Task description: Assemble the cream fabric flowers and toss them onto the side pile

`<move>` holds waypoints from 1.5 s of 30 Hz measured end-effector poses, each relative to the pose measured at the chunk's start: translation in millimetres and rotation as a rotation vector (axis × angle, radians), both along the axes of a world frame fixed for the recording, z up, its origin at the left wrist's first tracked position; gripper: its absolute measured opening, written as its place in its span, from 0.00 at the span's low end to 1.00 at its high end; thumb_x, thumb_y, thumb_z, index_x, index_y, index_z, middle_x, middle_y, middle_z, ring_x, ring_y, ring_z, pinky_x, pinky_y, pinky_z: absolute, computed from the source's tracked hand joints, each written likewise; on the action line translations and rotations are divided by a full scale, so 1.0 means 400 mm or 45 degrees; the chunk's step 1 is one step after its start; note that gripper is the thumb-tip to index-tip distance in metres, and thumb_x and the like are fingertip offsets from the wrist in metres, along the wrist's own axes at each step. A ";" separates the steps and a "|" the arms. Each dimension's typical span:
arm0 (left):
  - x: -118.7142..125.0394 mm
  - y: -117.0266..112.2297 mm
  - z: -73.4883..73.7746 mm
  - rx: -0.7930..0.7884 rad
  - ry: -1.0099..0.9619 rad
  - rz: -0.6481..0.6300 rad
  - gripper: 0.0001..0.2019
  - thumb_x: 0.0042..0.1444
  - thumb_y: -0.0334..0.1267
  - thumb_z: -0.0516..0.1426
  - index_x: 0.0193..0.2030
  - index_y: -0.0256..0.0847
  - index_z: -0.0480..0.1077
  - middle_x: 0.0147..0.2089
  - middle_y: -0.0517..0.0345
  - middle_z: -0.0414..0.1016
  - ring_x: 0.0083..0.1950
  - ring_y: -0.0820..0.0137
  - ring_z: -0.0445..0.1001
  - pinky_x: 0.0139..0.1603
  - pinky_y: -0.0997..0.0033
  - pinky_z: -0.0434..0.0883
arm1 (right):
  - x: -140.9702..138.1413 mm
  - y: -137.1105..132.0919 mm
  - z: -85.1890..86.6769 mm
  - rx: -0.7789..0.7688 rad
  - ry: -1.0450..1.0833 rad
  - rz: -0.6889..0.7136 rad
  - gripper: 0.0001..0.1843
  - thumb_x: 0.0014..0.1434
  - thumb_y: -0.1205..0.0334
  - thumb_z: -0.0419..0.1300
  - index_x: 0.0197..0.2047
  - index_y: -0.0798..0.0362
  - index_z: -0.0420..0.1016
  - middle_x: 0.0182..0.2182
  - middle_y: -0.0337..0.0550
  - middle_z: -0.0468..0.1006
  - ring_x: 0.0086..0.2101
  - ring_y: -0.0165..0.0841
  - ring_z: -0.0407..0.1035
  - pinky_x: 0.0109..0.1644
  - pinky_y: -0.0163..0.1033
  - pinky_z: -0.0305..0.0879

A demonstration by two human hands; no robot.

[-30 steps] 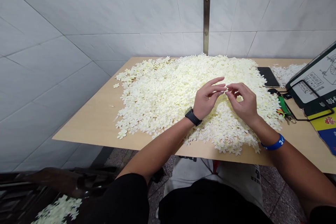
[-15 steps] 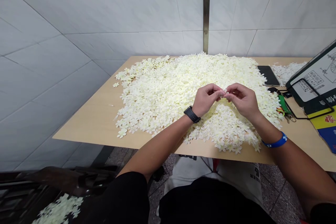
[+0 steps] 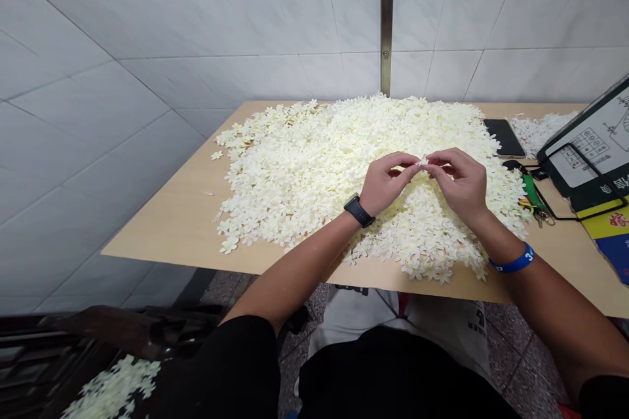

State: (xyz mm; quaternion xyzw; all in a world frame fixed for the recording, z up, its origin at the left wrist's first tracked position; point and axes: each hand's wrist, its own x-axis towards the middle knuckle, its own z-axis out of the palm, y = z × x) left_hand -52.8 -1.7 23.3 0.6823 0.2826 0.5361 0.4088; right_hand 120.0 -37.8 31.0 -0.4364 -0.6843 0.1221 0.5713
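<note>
Left hand [image 3: 386, 184] and right hand [image 3: 459, 184] raised just above the flowers, close together, fingers curled rather than spread. Thumbs and forefingers of both hands pinching one small white blossom [image 3: 421, 162] between them, its shape mostly hidden by the fingertips. Black watch [image 3: 358, 211] on the left wrist, blue numbered wristband [image 3: 514, 263] on the right.

Directly beneath the hands, a broad heap of cream blossoms [image 3: 314, 190] covering most of a pale wooden tabletop [image 3: 167, 229], with a few strays lying apart at its left edge. Just right of the heap, a black smartphone [image 3: 504, 137] lying flat, next to a smaller pile of white shreds [image 3: 540, 131]. Nearer the right edge, a green key fob [image 3: 531, 193] with keys [image 3: 543, 217], beside a tilted framed diagram sheet [image 3: 590, 150] and a yellow-and-blue card [image 3: 612, 242].

Behind the table, white wall tiles [image 3: 147, 46] and an upright metal bracket [image 3: 386, 33]. Lower left, below the table, another drift of blossoms [image 3: 115, 389] on a dark surface. Black shorts [image 3: 393, 373] at the bottom of the view, above a tiled floor [image 3: 525, 353].
</note>
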 end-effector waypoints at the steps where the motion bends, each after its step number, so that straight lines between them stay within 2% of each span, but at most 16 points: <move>1: -0.002 -0.001 0.001 0.028 0.016 -0.011 0.15 0.60 0.52 0.64 0.38 0.42 0.80 0.40 0.53 0.82 0.40 0.72 0.78 0.35 0.72 0.75 | 0.001 -0.001 0.000 -0.002 0.003 -0.003 0.04 0.64 0.57 0.66 0.39 0.46 0.82 0.37 0.44 0.82 0.35 0.37 0.76 0.38 0.45 0.77; 4: -0.006 -0.003 0.007 0.053 0.033 -0.040 0.14 0.62 0.51 0.63 0.38 0.42 0.80 0.40 0.54 0.83 0.41 0.72 0.79 0.35 0.73 0.74 | 0.001 -0.001 0.003 -0.029 0.044 0.036 0.05 0.64 0.58 0.66 0.37 0.46 0.82 0.35 0.43 0.82 0.33 0.36 0.76 0.37 0.44 0.76; 8: -0.009 -0.003 0.009 -0.008 -0.007 -0.051 0.14 0.61 0.50 0.63 0.36 0.42 0.80 0.39 0.54 0.83 0.39 0.72 0.78 0.35 0.71 0.75 | -0.001 0.000 0.008 -0.113 0.218 0.139 0.04 0.62 0.61 0.67 0.35 0.48 0.82 0.31 0.41 0.80 0.30 0.33 0.74 0.35 0.42 0.73; 13: -0.008 0.003 0.005 -0.032 -0.062 0.001 0.11 0.60 0.47 0.64 0.36 0.41 0.79 0.39 0.54 0.81 0.37 0.74 0.76 0.35 0.72 0.75 | -0.002 0.000 0.014 -0.185 0.321 0.164 0.06 0.61 0.60 0.68 0.32 0.50 0.81 0.28 0.40 0.79 0.29 0.32 0.73 0.36 0.40 0.72; 20: -0.010 0.013 0.010 -0.139 -0.147 -0.043 0.10 0.56 0.41 0.63 0.35 0.41 0.67 0.33 0.62 0.70 0.34 0.76 0.75 0.31 0.78 0.74 | 0.007 0.018 0.010 -0.267 0.444 0.158 0.06 0.58 0.58 0.69 0.33 0.50 0.78 0.24 0.36 0.77 0.26 0.30 0.72 0.33 0.38 0.72; 25: -0.011 0.006 0.016 -0.151 -0.127 -0.104 0.08 0.59 0.38 0.58 0.32 0.41 0.63 0.28 0.64 0.68 0.29 0.78 0.70 0.31 0.76 0.71 | -0.001 0.021 0.008 -0.320 0.482 0.178 0.10 0.52 0.58 0.73 0.33 0.50 0.77 0.26 0.35 0.76 0.26 0.28 0.72 0.33 0.36 0.74; 29: -0.011 0.007 0.009 -0.083 0.007 -0.018 0.15 0.63 0.39 0.54 0.25 0.41 0.60 0.23 0.64 0.64 0.25 0.78 0.62 0.30 0.73 0.63 | -0.009 0.017 0.006 -0.325 0.472 0.192 0.12 0.53 0.55 0.73 0.34 0.50 0.76 0.26 0.36 0.77 0.26 0.29 0.74 0.34 0.37 0.76; 36: -0.009 0.010 -0.005 0.106 0.204 0.207 0.29 0.70 0.54 0.49 0.20 0.40 0.54 0.19 0.64 0.55 0.23 0.77 0.53 0.27 0.69 0.53 | -0.011 0.010 0.009 -0.340 0.464 0.203 0.11 0.57 0.55 0.70 0.34 0.51 0.76 0.27 0.38 0.79 0.26 0.30 0.75 0.33 0.37 0.77; 38: -0.012 0.005 0.000 0.187 0.315 0.267 0.28 0.70 0.52 0.50 0.19 0.39 0.59 0.18 0.63 0.57 0.23 0.77 0.54 0.27 0.69 0.53 | -0.011 0.007 0.009 -0.332 0.438 0.210 0.09 0.59 0.56 0.69 0.34 0.51 0.76 0.27 0.38 0.79 0.26 0.30 0.75 0.33 0.37 0.76; 40: -0.015 0.000 0.005 0.252 0.398 0.295 0.25 0.69 0.48 0.52 0.22 0.39 0.67 0.20 0.63 0.64 0.23 0.77 0.58 0.28 0.69 0.56 | -0.011 0.004 0.009 -0.317 0.422 0.212 0.08 0.60 0.57 0.68 0.34 0.51 0.76 0.26 0.38 0.79 0.27 0.30 0.75 0.33 0.37 0.76; 42: -0.016 -0.004 0.009 0.299 0.417 0.311 0.21 0.69 0.45 0.53 0.26 0.39 0.74 0.23 0.61 0.71 0.25 0.76 0.63 0.30 0.70 0.59 | -0.010 0.003 0.008 -0.297 0.412 0.207 0.07 0.61 0.58 0.67 0.34 0.51 0.77 0.26 0.38 0.79 0.27 0.30 0.74 0.34 0.37 0.75; 45: -0.014 -0.008 0.011 0.308 0.359 0.313 0.18 0.68 0.44 0.54 0.31 0.40 0.79 0.31 0.57 0.81 0.31 0.74 0.72 0.32 0.71 0.64 | -0.008 0.005 0.006 -0.272 0.392 0.203 0.05 0.61 0.60 0.66 0.34 0.51 0.78 0.27 0.38 0.79 0.27 0.30 0.74 0.34 0.37 0.75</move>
